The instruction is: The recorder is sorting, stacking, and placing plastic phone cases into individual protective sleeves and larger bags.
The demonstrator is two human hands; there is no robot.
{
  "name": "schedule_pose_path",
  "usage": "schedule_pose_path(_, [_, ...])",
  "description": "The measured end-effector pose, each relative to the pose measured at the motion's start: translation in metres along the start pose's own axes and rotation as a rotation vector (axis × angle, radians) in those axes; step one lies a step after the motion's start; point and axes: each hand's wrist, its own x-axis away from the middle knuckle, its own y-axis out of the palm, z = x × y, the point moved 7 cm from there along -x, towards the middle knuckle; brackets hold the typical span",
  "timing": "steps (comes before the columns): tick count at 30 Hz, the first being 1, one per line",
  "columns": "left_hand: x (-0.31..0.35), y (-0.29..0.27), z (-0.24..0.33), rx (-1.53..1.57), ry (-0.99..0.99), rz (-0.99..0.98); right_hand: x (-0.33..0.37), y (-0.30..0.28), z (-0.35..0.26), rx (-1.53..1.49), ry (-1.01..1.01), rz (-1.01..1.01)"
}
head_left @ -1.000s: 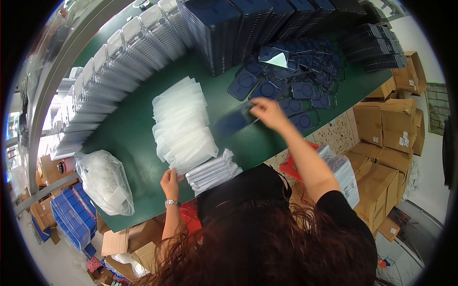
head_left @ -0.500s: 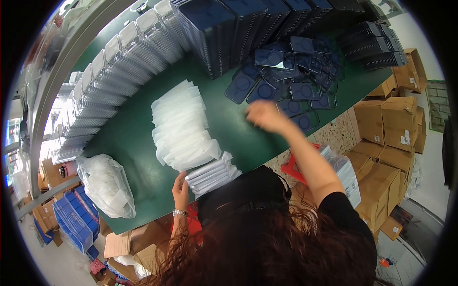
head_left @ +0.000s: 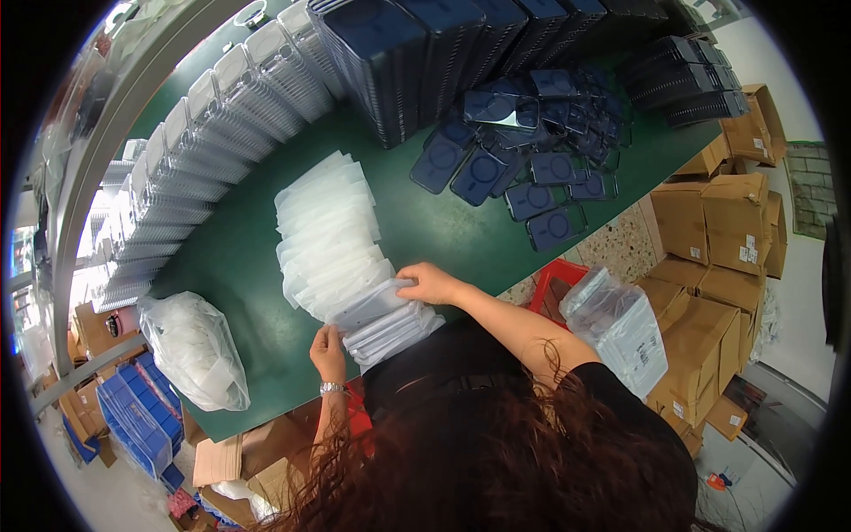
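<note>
My left hand (head_left: pixel 327 356) and my right hand (head_left: pixel 431 285) pinch opposite ends of a frosted sleeve bag (head_left: pixel 370 303). A greyish flat shape shows in it; I cannot make out exactly what. Just beyond lies a long fanned row of white frosted bags (head_left: pixel 328 222), overlapping one another. On the near side, against my body, sits a small stack of filled bags (head_left: pixel 394 335), partly under the held one. Farther right, a loose heap of dark blue phone cases (head_left: pixel 554 166), each with a ring mark, is spread on the green table (head_left: pixel 257 328).
Tall stacks of dark blue cases (head_left: pixel 381 66) and a curved row of clear cases (head_left: pixel 199 142) line the far side. A plastic bag of white pieces (head_left: pixel 195 350) rests at the left. Cardboard boxes (head_left: pixel 709 222) and a red crate (head_left: pixel 554 282) stand beyond the right edge.
My right hand has come from beside the blue cases back to the bags and now grips one end of a bag. My left hand has shifted slightly left, staying by the filled stack.
</note>
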Motion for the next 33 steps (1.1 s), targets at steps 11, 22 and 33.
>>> schedule_pose_path(11, [0.006,-0.003,0.022,0.176,-0.079,0.040,0.079,-0.300,-0.044,0.169,-0.169,0.785])
schedule_pose_path(22, [0.039,0.002,0.012,0.098,0.094,-0.083,0.063,-0.206,-0.045,0.305,-0.245,0.611])
schedule_pose_path(33, [0.021,-0.012,0.013,-0.056,0.070,-0.045,0.016,0.014,0.000,-0.077,-0.053,-0.057])
